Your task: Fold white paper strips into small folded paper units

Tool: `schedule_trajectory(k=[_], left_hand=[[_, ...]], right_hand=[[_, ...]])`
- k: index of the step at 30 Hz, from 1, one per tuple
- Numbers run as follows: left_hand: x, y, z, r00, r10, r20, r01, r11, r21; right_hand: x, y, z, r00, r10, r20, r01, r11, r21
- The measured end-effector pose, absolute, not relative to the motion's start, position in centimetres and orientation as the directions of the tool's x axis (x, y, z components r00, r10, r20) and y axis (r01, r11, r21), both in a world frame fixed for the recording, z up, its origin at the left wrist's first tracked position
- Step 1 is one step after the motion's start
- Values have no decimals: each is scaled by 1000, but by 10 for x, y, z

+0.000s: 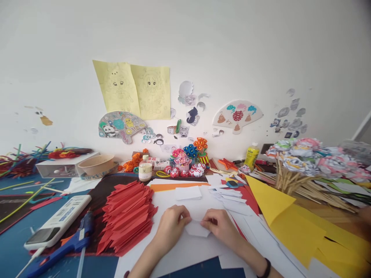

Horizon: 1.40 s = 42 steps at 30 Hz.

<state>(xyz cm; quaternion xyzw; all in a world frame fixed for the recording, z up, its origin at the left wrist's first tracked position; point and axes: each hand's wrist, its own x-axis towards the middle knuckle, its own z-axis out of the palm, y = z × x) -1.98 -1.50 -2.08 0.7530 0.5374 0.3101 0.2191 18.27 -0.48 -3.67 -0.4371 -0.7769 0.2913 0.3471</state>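
Two hands on one small white paper piece (198,228), low centre of the table, lying on white sheets (185,251); left hand (171,227) pinching its left edge, right hand (220,227) pinching its right edge, fingertips nearly meeting; stack of folded red paper pieces (126,216) just left of the left hand; blue glue gun (66,247) and white remote control (58,226) further left; yellow paper (290,220) to the right; small bottle (145,168) behind the red stack; paper flowers on sticks (304,162) far right.
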Motion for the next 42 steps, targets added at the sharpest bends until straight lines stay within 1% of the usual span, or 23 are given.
schedule_trajectory(k=[2, 4, 7, 10, 12, 15, 18, 22, 24, 25, 27, 30, 33, 36, 39, 42], left_hand=[[-19, -15, -17, 213, 950, 226, 626, -311, 715], [-19, -16, -14, 196, 953, 232, 573, -303, 762], [-18, -16, -11, 182, 953, 242, 489, -301, 818], [-17, -15, -11, 195, 948, 250, 383, -308, 871], [-16, -15, -13, 200, 944, 264, 330, -318, 889], [-11, -15, -19, 212, 942, 261, 343, -321, 883], [-3, -17, -26, 234, 945, 230, 391, -308, 867], [2, -17, -32, 222, 946, 236, 423, -312, 851], [0, -16, -32, 209, 949, 234, 436, -305, 846], [-2, -15, -31, 207, 951, 231, 446, -301, 843], [-7, -14, -29, 212, 953, 215, 478, -293, 828], [-15, -13, -24, 268, 949, 165, 549, -291, 784], [-22, -13, -23, 322, 936, 143, 624, -323, 712], [-25, -12, -27, 311, 929, 200, 676, -364, 641], [-25, -11, -32, 301, 925, 233, 696, -380, 609], [-25, -8, -38, 286, 932, 223, 680, -361, 639]], right_hand=[[183, -4, -34, -419, 864, 280, 400, 452, -797], [184, -4, -32, -457, 838, 298, 348, 477, -807], [186, -3, -31, -468, 829, 307, 342, 490, -802], [188, -1, -31, -414, 866, 282, 335, 433, -837], [188, 0, -31, -384, 894, 231, 278, 351, -894], [186, 0, -33, -424, 895, 140, 123, 211, -970], [182, -1, -37, -476, 875, 87, 18, 109, -994], [180, -2, -39, -506, 862, 18, -7, 17, -1000], [181, -1, -38, -462, 887, 15, -19, 7, -1000], [183, 1, -37, -424, 905, 32, -22, 25, -999], [188, 4, -36, -333, 939, 91, -6, 94, -996], [197, 10, -37, -247, 957, 154, 102, 183, -978], [202, 12, -39, -272, 944, 187, 274, 262, -925], [201, 9, -40, -301, 934, 192, 425, 311, -850], [198, 6, -38, -320, 928, 189, 480, 331, -813], [194, 3, -37, -328, 925, 191, 490, 340, -803]])
